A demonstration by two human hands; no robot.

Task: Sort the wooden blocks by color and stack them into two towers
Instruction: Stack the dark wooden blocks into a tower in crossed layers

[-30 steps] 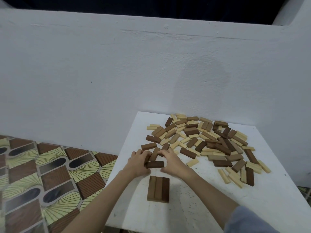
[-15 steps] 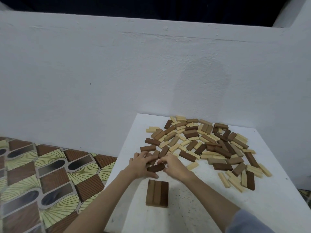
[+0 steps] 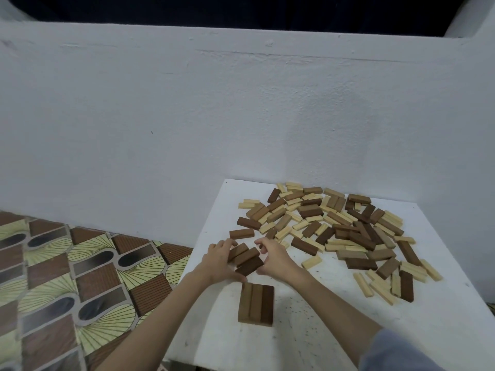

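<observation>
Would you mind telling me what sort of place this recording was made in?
Probably a room in a home, not a lab: a small white table stands against a rough white plastered wall, over patterned floor tiles. Loose wooden blocks suggest a casual tabletop setup.

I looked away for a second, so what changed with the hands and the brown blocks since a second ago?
Then both hands held one dark block; now the left hand and right hand press three brown blocks together in a slanted row, gathered from the pile's near edge. The finished row of three on the table stayed put.
</observation>
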